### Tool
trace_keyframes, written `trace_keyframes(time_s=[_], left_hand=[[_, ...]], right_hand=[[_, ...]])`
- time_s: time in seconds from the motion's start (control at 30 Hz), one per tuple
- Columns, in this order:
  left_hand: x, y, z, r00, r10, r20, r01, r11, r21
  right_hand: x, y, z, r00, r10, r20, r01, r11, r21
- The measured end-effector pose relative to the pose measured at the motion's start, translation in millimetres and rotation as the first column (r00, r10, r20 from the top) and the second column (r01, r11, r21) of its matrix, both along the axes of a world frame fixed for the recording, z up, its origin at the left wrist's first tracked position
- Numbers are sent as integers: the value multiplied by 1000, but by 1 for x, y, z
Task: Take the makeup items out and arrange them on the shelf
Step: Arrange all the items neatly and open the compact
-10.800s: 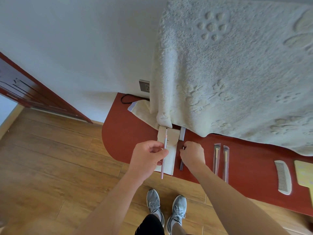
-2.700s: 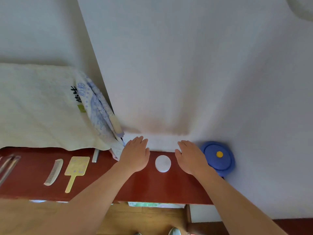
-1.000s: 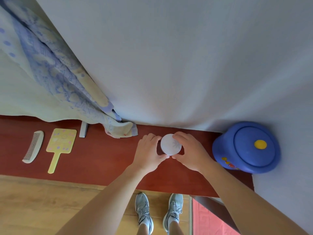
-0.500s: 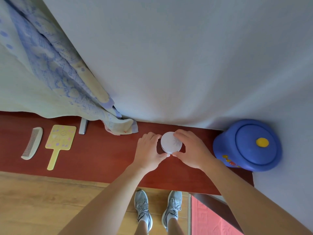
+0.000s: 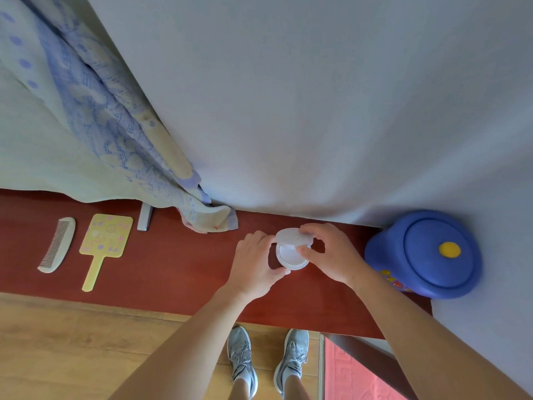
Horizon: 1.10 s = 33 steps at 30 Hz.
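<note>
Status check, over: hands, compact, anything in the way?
Left grip holds compact base. Right grip pinches lid, tilted open. Blue pot close right, apart.

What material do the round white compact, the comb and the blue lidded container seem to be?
The round white compact: probably plastic, matte; thin moulded lid and rim. The comb: likely plastic, matte; evenly moulded teeth. The blue lidded container: plastic, soft sheen; uniform colour, rounded edges.

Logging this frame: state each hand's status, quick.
Left hand: grips the white compact.
Right hand: pinches the compact's lid, raised ajar.
</note>
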State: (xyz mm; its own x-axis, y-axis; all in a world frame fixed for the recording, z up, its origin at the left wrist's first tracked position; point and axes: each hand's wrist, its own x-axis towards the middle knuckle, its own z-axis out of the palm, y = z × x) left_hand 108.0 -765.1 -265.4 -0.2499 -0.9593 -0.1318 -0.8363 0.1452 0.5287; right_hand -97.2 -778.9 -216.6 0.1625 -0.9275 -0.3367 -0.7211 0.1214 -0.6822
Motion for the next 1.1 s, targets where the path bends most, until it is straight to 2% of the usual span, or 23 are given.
trace_keyframes(time_s=[0.37, 0.63, 1.1], left_hand=[[9, 1, -1, 995, -97, 6, 97, 995, 15], [12, -1, 0, 991, -132, -10, 132, 991, 35], [10, -1, 8, 992, -128, 22, 126, 990, 61]], right_hand=[[1, -8, -2, 999, -40, 34, 40, 999, -23], [3, -13, -6, 983, -180, 21, 179, 983, 41], [-1, -10, -5, 982, -183, 54, 178, 980, 89]])
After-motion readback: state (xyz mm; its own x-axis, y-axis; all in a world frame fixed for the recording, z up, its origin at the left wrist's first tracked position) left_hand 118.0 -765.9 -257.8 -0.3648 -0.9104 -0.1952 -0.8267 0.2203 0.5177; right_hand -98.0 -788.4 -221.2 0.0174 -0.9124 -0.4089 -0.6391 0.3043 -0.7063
